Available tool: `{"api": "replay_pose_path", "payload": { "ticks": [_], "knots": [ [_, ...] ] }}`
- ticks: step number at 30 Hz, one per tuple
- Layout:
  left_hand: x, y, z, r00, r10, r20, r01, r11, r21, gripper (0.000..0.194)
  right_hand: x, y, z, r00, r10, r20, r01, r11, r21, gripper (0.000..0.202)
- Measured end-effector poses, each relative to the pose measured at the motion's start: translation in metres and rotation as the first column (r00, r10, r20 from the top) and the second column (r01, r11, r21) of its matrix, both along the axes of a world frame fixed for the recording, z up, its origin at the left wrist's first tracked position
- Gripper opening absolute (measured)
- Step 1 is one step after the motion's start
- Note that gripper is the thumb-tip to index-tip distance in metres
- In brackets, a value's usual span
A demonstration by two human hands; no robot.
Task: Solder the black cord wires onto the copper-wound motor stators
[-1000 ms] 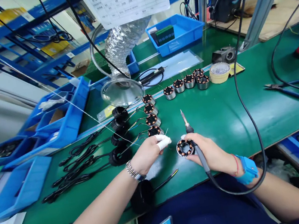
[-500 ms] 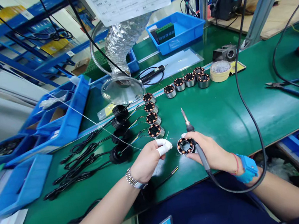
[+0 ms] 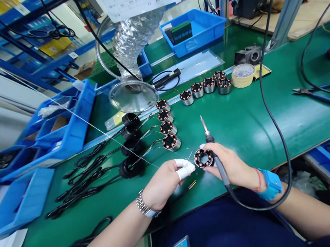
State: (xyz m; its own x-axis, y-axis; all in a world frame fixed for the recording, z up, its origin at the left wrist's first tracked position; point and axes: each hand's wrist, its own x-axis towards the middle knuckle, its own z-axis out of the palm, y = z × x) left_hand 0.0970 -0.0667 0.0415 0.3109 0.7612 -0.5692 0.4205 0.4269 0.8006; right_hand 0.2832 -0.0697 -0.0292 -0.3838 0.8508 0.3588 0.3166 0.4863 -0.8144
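My right hand (image 3: 229, 165) holds a round metal motor stator (image 3: 203, 158) with copper windings between thumb and fingers. A soldering iron (image 3: 216, 153) also sits in that hand, its tip pointing up and away. Close to the stator's left side, my left hand (image 3: 173, 176) pinches a thin white wire (image 3: 97, 129) with white-covered fingertips. Fine wire ends show between the hand and the stator. Several stators (image 3: 171, 142) wired to black round housings (image 3: 128, 168) stand in a column beyond my left hand. Another group of stators (image 3: 197, 90) stands farther back.
A clear fume hood (image 3: 133, 96) on a silver duct stands behind. Blue bins (image 3: 72, 134) line the left. Near the back right is a round yellowish container (image 3: 243, 75). Pliers (image 3: 320, 94) lie at right. The iron's cable (image 3: 272, 115) loops around my right wrist.
My left hand has moved slightly right, closer to the stator, still pinching. The stator has shifted slightly up and left in my right hand. The view has shifted a little.
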Motion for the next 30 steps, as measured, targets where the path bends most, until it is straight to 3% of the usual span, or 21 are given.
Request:
{"api": "replay_pose_path", "payload": {
  "ticks": [6, 9, 11, 14, 16, 17, 20, 22, 24, 26, 28, 30],
  "knots": [
    [0.002, 0.003, -0.007, 0.996, 0.010, 0.084, -0.019, 0.995, 0.100, 0.019, 0.001, 0.001, -0.003, 1.000, -0.008, 0.023, 0.008, 1.000, 0.007, 0.049],
    [-0.005, 0.004, -0.002, 0.975, -0.175, -0.135, 0.202, 0.953, 0.226, 0.022, 0.001, 0.001, -0.003, 0.999, -0.018, 0.041, 0.018, 1.000, 0.009, 0.048],
    [-0.012, -0.002, 0.001, 0.842, -0.309, -0.443, 0.462, 0.836, 0.294, 0.022, 0.001, 0.001, -0.002, 0.998, -0.027, 0.059, 0.027, 1.000, 0.008, 0.047],
    [-0.023, -0.017, -0.002, 0.488, -0.376, -0.788, 0.759, 0.628, 0.170, 0.015, 0.001, 0.000, 0.000, 0.996, -0.045, 0.081, 0.045, 0.999, 0.001, 0.046],
    [-0.030, -0.024, -0.006, 0.349, -0.374, -0.859, 0.813, 0.577, 0.079, 0.014, 0.001, 0.000, 0.000, 0.994, -0.058, 0.095, 0.058, 0.998, -0.003, 0.045],
    [-0.034, -0.026, -0.006, 0.342, -0.357, -0.870, 0.810, 0.581, 0.080, 0.014, 0.001, 0.000, -0.001, 0.993, -0.063, 0.100, 0.064, 0.998, -0.003, 0.044],
    [-0.053, -0.020, 0.003, 0.485, -0.244, -0.840, 0.711, 0.669, 0.216, 0.015, 0.001, -0.001, -0.003, 0.992, -0.064, 0.109, 0.065, 0.998, -0.009, 0.043],
    [-0.067, -0.013, 0.013, 0.627, -0.127, -0.769, 0.574, 0.743, 0.345, 0.018, 0.002, -0.001, -0.002, 0.990, -0.059, 0.126, 0.061, 0.998, -0.010, 0.044],
    [-0.078, -0.010, 0.020, 0.730, -0.009, -0.683, 0.439, 0.773, 0.459, 0.021, 0.003, -0.001, 0.005, 0.987, -0.072, 0.144, 0.070, 0.997, 0.022, 0.046],
    [-0.080, -0.012, 0.019, 0.784, 0.034, -0.619, 0.387, 0.753, 0.531, 0.022, 0.002, -0.001, 0.017, 0.984, -0.121, 0.131, 0.107, 0.988, 0.109, 0.046],
    [-0.073, -0.017, 0.012, 0.806, -0.004, -0.592, 0.424, 0.703, 0.571, 0.021, -0.001, -0.002, 0.033, 0.984, -0.154, 0.087, 0.132, 0.967, 0.218, 0.042],
    [-0.062, -0.022, 0.005, 0.807, -0.060, -0.587, 0.483, 0.640, 0.597, 0.019, -0.007, -0.004, 0.048, 0.992, -0.092, 0.089, 0.063, 0.956, 0.287, 0.038]
  ]
}}
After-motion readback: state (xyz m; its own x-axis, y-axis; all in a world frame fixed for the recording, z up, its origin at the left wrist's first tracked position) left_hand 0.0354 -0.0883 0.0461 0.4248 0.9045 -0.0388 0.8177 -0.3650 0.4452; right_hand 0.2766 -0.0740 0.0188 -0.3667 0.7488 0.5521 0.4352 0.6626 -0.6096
